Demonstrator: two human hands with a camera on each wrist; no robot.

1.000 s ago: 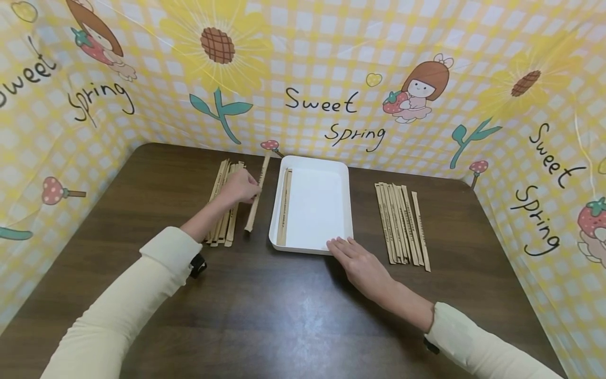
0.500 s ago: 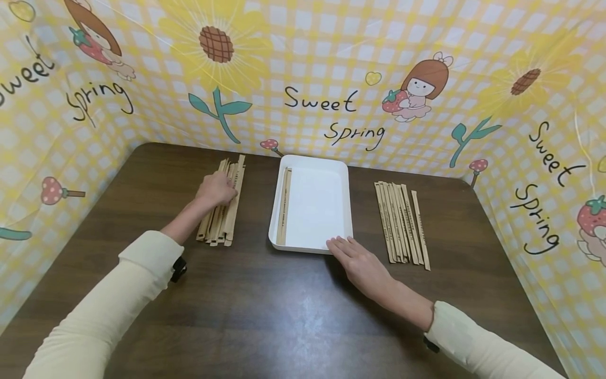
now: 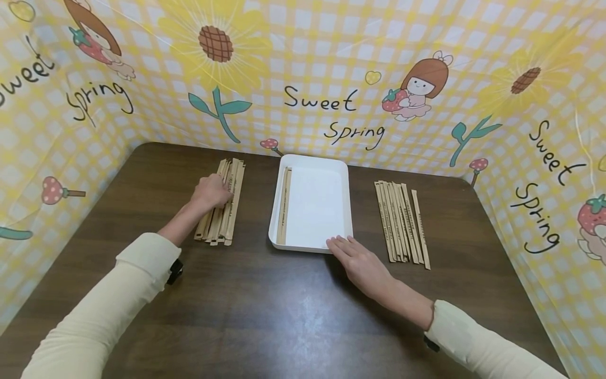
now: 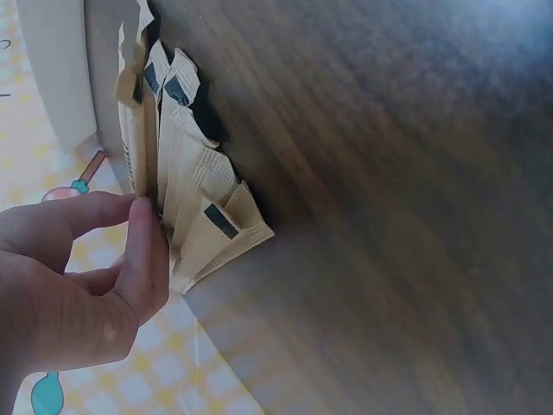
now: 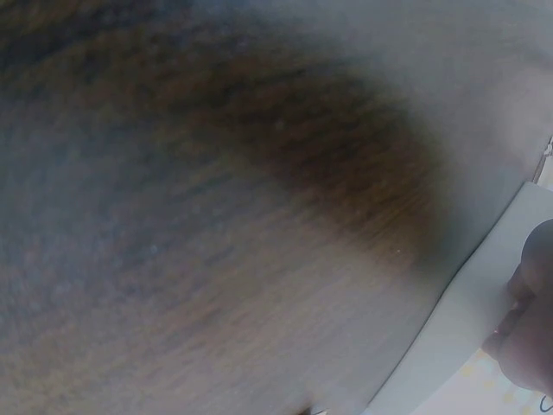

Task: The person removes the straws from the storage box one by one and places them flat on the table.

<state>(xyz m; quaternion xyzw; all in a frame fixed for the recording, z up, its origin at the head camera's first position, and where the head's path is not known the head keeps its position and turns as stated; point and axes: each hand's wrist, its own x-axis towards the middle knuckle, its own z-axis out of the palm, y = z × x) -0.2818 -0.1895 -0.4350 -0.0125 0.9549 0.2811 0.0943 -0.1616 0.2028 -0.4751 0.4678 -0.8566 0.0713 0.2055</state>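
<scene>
My left hand point(image 3: 211, 192) is over a pile of slim brown paper-wrapped straws point(image 3: 234, 210) on the left of the table. In the left wrist view its thumb and forefinger pinch a wrapped straw point(image 4: 144, 147) at the pile's edge, while other wrapped straws point(image 4: 194, 186) fan out beside it. At the centre stands a white rectangular tray point(image 3: 317, 205) with one or two wrapped straws point(image 3: 284, 206) along its left side. My right hand point(image 3: 362, 266) rests with straight fingers on the tray's near right corner; the right wrist view shows only part of its fingers point(image 5: 531, 337) at the rim.
Another row of wrapped straws point(image 3: 397, 223) lies right of the tray, with a single straw point(image 3: 420, 229) slightly apart. A checked cloth with printed flowers point(image 3: 326, 52) hangs along the back and sides of the dark wooden table point(image 3: 265, 310).
My left hand has moved left, from between pile and tray, carrying a wrapped straw back onto the pile. The straw shifted slightly nearer over the last half second. My right hand stayed still.
</scene>
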